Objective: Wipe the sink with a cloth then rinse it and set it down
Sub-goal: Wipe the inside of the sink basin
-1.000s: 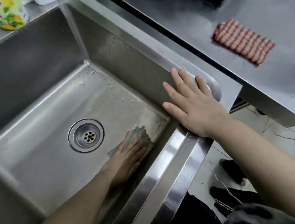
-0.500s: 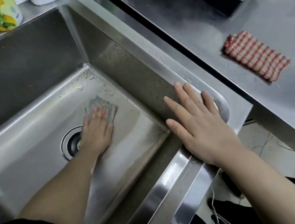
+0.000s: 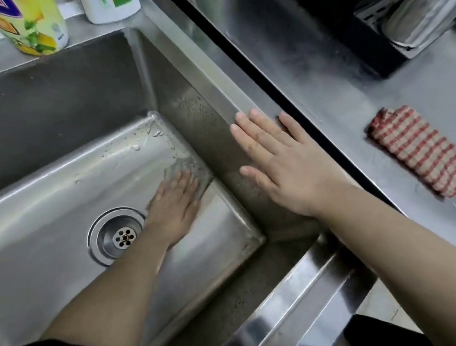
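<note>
Risk of cloth (image 3: 181, 165) slipping from under flat fingers of left hand (image 3: 174, 204) on wet sink (image 3: 55, 209) floor mid-frame; right hand (image 3: 284, 166), fingers straight and apart, on rim.

The sink (image 3: 44, 114) is brushed steel — matt on its walls, glossy on the front rim. The table (image 3: 308, 64) is smooth steel too. The checked cloth (image 3: 420, 151) looks woven and coarse.

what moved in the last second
The left hand slid the cloth across the sink floor: from the near right corner, away past the drain, then right to the side wall. The right hand stayed flat on the rim; the checked rag stayed on the counter.
</note>
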A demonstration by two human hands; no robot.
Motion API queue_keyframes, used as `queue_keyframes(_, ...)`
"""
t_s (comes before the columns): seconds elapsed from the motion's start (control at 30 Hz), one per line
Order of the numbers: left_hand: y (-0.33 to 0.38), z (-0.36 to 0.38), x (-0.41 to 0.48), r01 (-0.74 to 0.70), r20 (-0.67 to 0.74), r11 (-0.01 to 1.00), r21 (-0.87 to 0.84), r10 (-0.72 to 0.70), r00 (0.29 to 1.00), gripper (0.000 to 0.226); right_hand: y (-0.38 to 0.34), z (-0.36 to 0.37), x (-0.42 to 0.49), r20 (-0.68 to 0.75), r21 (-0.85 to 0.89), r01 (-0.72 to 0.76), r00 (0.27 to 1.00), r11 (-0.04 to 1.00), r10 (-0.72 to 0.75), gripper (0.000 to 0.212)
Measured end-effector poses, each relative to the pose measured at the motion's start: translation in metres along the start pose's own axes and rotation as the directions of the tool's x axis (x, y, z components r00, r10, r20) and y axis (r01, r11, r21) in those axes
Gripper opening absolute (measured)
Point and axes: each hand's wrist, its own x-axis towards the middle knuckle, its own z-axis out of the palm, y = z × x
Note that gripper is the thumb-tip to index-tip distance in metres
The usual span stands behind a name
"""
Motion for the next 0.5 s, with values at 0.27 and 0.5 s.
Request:
queue_keyframes(0.27, 0.033, -0.003, -0.035, -0.3, 0.015, 0.954, 0.008, 0.3, 0.954, 0.05, 0.008, -0.007, 0.03, -0.08, 0.031, 0.044, 0.996, 0.999, -0.041, 0.056)
queue_keyframes(0.5, -0.053, -0.029, 0.063, 0.432, -0.045, 0.902, -0.022, -0.433, 0.9, 0.064, 0.014, 0.0, 0.09, -0.047, 0.046, 0.168, 0.985, 0.985, -0.166, 0.061)
